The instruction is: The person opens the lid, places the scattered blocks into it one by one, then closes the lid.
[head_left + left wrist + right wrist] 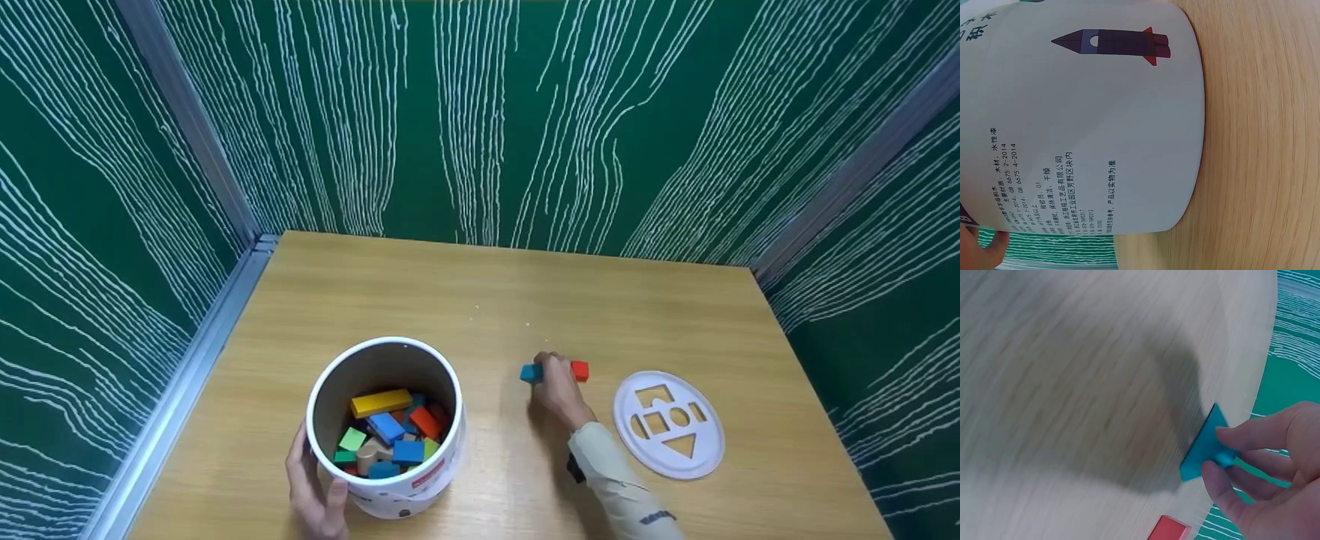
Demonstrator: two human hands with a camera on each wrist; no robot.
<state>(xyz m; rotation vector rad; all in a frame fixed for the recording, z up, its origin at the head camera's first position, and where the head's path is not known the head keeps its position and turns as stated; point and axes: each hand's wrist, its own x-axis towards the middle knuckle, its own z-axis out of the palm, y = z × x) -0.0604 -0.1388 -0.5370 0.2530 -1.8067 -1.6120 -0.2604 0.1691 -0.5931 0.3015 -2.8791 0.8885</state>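
Note:
A white round bucket (409,491) with printed sides stands on the table, holding several coloured wooden blocks. My left hand (309,499) holds it from the left, thumb on the front wall. In the left wrist view the printed bucket wall (1084,107) fills much of the frame, with only part of that hand (985,250) showing. To the right of the bucket, my right hand (559,386) pinches a blue triangular block (1207,449) between thumb and fingers, at the tabletop. A red block (580,370) lies close beside that hand, partly hidden by it.
A white lid (670,466) with shaped cut-outs lies flat on the table to the right of my right forearm. Green panels (555,127) with white wavy lines surround the wooden table (420,277) at the back and sides. Small light specks dot the tabletop.

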